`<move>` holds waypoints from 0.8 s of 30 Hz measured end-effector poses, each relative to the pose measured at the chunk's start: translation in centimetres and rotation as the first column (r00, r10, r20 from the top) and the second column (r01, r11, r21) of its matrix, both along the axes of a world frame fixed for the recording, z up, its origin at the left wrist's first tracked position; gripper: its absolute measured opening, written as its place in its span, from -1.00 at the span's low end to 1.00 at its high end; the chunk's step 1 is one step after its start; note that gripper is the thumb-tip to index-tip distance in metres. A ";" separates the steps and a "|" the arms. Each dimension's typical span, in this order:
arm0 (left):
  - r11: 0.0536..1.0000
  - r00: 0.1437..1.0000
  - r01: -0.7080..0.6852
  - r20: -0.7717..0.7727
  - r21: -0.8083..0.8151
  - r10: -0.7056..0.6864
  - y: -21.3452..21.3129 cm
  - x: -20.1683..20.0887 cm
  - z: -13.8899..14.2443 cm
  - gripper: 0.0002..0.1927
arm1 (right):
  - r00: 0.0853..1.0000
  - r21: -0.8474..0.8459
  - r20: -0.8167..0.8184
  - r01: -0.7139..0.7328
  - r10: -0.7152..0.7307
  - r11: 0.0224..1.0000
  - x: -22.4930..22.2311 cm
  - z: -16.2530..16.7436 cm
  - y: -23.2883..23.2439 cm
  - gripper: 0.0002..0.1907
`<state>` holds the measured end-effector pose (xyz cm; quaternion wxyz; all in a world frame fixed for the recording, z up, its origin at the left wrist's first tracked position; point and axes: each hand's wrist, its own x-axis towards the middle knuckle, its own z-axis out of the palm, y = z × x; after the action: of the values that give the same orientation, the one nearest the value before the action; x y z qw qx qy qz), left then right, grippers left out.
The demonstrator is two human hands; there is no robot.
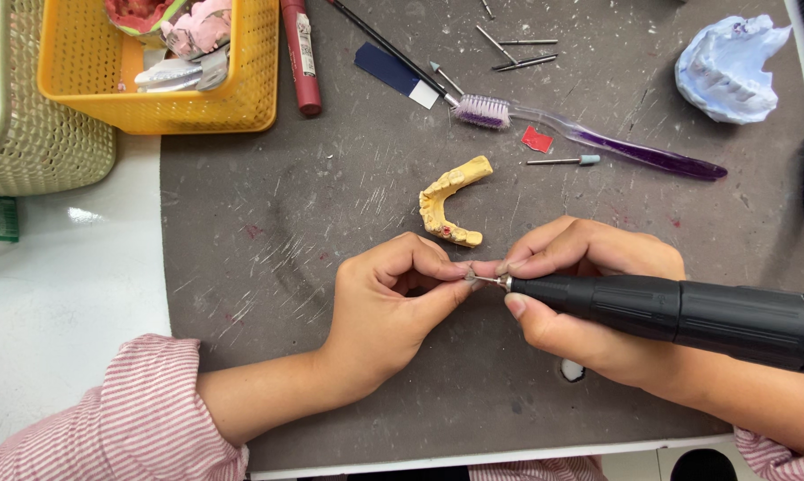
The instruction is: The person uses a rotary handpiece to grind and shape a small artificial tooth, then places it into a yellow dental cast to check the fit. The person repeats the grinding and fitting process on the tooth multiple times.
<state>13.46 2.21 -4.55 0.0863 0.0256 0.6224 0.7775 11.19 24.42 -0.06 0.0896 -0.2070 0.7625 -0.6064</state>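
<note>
My right hand (589,294) grips a black rotary handpiece (687,313) that runs off to the right; its thin metal bur (484,280) points left. My left hand (393,303) pinches the bur's tip between thumb and forefinger, fingertips touching those of the right hand. Just above the hands a yellow, horseshoe-shaped dental cast (451,200) with red marks lies on the grey mat (268,223).
A purple toothbrush (598,138), loose burs (522,49), a small red scrap (536,140), a blue card (397,76) and a red marker (301,58) lie at the back. A white cast (727,67) sits far right, a yellow basket (153,89) and green basket (37,142) far left.
</note>
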 end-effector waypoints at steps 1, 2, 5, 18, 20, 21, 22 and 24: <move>1.000 1.000 -0.001 0.002 -0.018 0.001 0.0 0.0 0.0 -0.91 | 1.000 -0.007 0.000 0.003 -0.003 1.000 0.0 0.0 0.0 -0.82; 0.999 1.000 -0.003 0.006 -0.036 0.003 0.0 0.0 0.0 -0.91 | 1.000 -0.013 0.002 0.005 -0.005 1.000 0.0 -0.1 -0.1 -0.82; 1.000 1.000 0.008 0.003 -0.023 -0.008 -0.1 0.0 0.0 -0.91 | 1.000 -0.015 -0.008 0.004 -0.004 1.000 0.0 -0.1 -0.1 -0.82; 1.000 1.000 0.007 0.019 -0.006 -0.007 -0.1 0.1 0.0 -0.90 | 1.000 0.016 0.011 0.011 -0.012 1.000 0.0 0.0 -0.2 -0.82; 1.000 1.000 0.011 0.023 0.004 -0.011 -0.2 0.1 0.0 -0.91 | 1.000 -0.019 0.018 -0.005 0.005 1.000 0.0 0.1 -0.2 -0.82; 1.000 1.000 0.012 0.023 0.005 -0.012 -0.2 0.1 0.0 -0.91 | 1.000 -0.037 0.022 -0.013 0.014 0.999 0.0 0.0 -0.2 -0.82; 1.000 1.000 0.012 0.022 0.005 -0.012 -0.2 0.0 0.0 -0.91 | 1.000 -0.030 0.010 -0.007 0.008 1.000 0.0 0.1 -0.2 -0.82; 1.000 1.000 0.013 0.022 0.001 -0.013 -0.2 0.0 0.1 -0.91 | 1.000 -0.015 -0.011 0.004 -0.004 1.000 0.0 0.1 -0.2 -0.83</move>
<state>13.48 2.05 -4.47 0.0981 0.0214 0.6208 0.7775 11.18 24.22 0.00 0.0828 -0.2095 0.7587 -0.6113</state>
